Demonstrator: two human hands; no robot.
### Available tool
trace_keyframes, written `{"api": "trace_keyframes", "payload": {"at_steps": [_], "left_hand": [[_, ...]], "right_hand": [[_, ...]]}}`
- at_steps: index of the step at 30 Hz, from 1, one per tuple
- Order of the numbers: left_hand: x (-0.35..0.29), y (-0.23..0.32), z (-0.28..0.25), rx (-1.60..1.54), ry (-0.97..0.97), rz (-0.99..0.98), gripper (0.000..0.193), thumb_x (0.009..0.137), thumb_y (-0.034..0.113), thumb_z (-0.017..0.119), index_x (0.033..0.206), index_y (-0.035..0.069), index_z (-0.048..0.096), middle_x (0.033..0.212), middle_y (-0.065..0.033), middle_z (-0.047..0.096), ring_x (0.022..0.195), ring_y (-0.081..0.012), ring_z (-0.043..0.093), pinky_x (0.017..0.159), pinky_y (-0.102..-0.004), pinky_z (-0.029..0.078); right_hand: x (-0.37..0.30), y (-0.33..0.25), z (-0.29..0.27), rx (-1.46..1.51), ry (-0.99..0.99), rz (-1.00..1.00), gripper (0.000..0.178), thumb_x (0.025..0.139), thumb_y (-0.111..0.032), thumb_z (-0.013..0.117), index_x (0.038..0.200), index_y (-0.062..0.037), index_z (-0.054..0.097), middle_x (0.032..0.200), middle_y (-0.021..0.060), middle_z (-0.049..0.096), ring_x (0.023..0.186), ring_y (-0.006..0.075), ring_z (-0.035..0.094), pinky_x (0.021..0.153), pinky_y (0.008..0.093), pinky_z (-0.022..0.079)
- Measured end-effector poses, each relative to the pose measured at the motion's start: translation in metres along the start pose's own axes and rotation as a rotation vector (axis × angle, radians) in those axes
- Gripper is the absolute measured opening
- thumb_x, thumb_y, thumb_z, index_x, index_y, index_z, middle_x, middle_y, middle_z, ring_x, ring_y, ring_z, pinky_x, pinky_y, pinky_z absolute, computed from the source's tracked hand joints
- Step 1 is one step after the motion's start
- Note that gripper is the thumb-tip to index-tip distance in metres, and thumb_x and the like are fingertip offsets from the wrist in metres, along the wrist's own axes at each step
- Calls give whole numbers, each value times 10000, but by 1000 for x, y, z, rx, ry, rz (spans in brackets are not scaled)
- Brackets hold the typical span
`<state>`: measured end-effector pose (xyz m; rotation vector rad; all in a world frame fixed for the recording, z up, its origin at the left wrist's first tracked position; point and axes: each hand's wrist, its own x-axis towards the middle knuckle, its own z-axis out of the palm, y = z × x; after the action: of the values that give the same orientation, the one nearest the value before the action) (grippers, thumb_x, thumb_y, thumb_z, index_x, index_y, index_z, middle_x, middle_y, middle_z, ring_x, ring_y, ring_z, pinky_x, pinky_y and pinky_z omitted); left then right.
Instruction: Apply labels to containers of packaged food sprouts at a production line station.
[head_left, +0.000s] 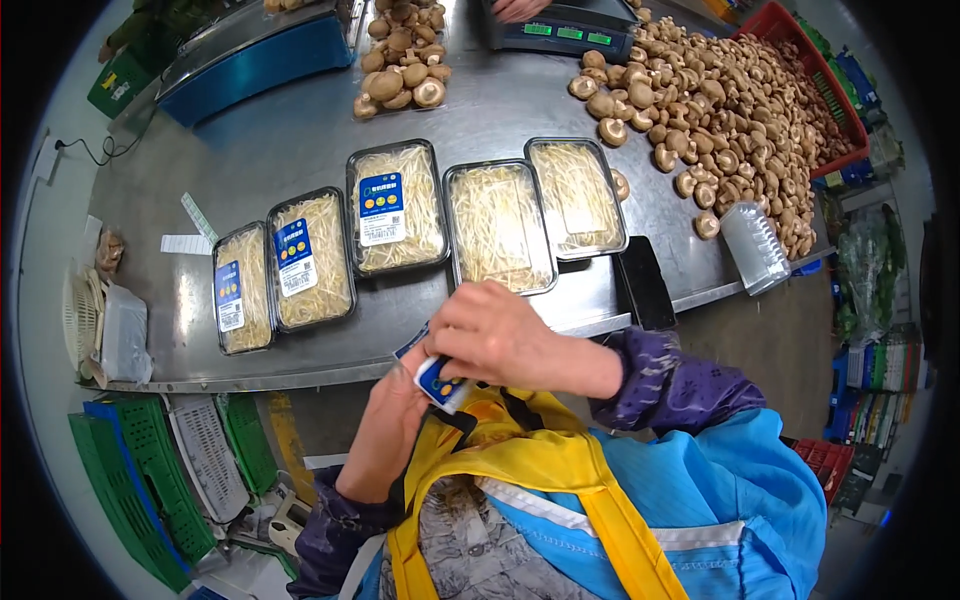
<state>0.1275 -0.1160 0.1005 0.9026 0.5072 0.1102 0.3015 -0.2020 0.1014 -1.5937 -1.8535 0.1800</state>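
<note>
In front of my body, at the table's near edge, my left hand (392,420) is closed on a blue-and-white label (438,384). My right hand (495,338) pinches the label's upper part, its fingertips close to the left ones. Beyond them stand several black trays of bean sprouts under clear film. Blue-and-white labels show on the left tray (257,325), the second tray (325,308) and the middle tray (415,250). Two more, the tray nearest my right hand (495,210) and the rightmost tray (575,190), show no blue label on top.
Loose shiitake mushrooms (730,110) spill from a red crate (850,130). A dark flat object (647,285) and clear plastic trays (757,248) lie at the table's right edge. Another person's hand (520,9) is by a scale (565,35). Green crates (130,480) stand lower left.
</note>
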Motion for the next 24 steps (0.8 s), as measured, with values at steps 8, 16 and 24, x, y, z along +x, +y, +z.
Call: {"api": "trace_keyframes", "payload": {"at_steps": [8,16,24], "left_hand": [[12,-15,-14,-78,41,12,601,1005,412,263,1370,-62,308,1316,-122,456,1224,-195,443,1051,-334,317],[12,-5,-4,-108,157,7,648,999,453,182,1370,-63,307,1340,-150,451,1227,-225,447,1049,-359,329],[13,12,8,-393,-84,-35,850,917,623,268,1395,-77,204,1357,-149,406,1274,-230,385,1085,-380,265]], "right_hand": [[-4,1,-8,70,21,0,231,689,-164,716,780,-85,518,788,36,520,778,214,519,659,332,407],[11,23,-28,99,34,71,293,667,-226,738,876,-89,584,831,41,565,822,236,537,696,349,434],[7,20,4,13,88,-136,273,623,-188,745,853,-111,622,881,-20,584,793,197,527,728,330,411]]}}
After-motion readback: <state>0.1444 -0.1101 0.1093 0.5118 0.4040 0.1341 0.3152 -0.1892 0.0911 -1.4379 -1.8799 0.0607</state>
